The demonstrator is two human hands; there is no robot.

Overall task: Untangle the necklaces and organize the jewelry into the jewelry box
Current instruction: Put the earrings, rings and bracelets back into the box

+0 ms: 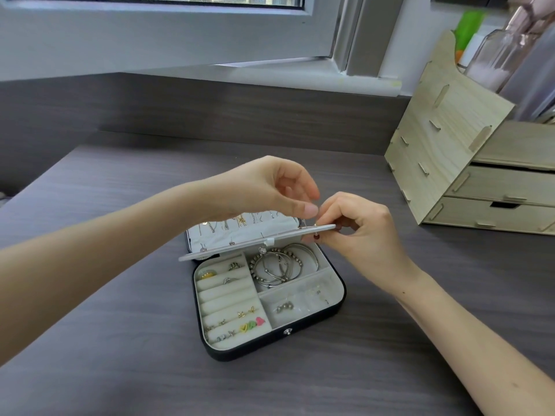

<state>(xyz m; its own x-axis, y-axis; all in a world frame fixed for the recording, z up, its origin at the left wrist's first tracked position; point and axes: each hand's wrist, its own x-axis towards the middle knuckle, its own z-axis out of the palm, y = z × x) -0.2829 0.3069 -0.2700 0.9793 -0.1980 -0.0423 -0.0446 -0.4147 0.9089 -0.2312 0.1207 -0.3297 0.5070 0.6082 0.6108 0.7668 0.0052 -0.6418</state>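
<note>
A black jewelry box (303, 330) lies open on the desk, lined in cream. Rings and small studs sit in the ring rolls (228, 298) at its left. Silver bangles (282, 265) fill the upper right compartment, and small earrings (283, 308) lie in the lower right one. A white inner flap (240, 246) is tilted above the box, with necklaces hanging on the lid behind it. My left hand (270, 190) pinches something tiny just above the flap's right end. My right hand (357, 226) pinches the flap's right edge, where a small dark red earring (316, 236) hangs.
A pale wooden drawer organizer (456, 163) stands at the right on the dark wood-grain desk (120, 340), with clear bottles (498, 52) behind it. A window frame and sill (270, 67) run along the back.
</note>
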